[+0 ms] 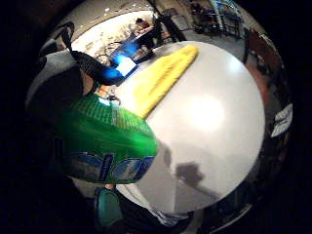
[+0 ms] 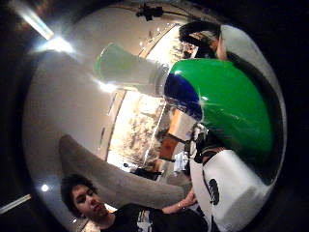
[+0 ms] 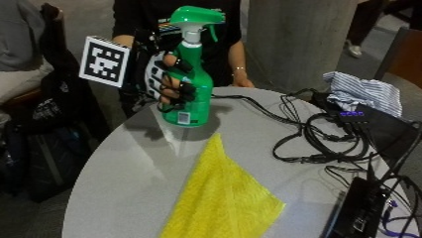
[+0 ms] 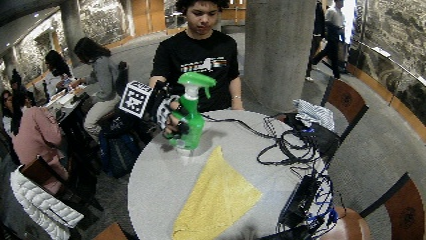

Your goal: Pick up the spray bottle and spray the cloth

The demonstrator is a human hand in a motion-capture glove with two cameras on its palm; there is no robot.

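Nearest the outside camera: flat yellow microfibre cloth (image 3: 221,198), spread long and narrow on round pale grey table (image 3: 119,173), well apart from anything wet or wired. Laid open that way probably to give a broad target for the spray.

Far left, upright on the table edge side: gloved right hand (image 3: 165,79), fingers (image 3: 179,89) curled round the waist of green plastic spray bottle with white neck and green trigger head (image 3: 190,74). Clamped on the bottle body, not yet on the trigger. Bottle upright, base looks just off the tabletop or barely touching it; cannot tell which from the outside view. Little-finger palm view shows green body (image 1: 105,141) filling the near field with table and cloth beyond, which fits a bottle held above the surface. Nozzle points right and slightly away from the cloth, so aim not yet taken.

Judged step: pick-up done or nearly so. Next likely needs a lift, a turn of the nozzle down toward the cloth, and a finger shifted up to the trigger. Grip low on the waist, probably for balance while lifting.

Right of the cloth: tangle of black cables (image 3: 316,134), black box with lit ports (image 3: 359,116), striped blue-and-white fabric (image 3: 362,91). Risk: overspray drifting onto the electronics if aimed too far right.
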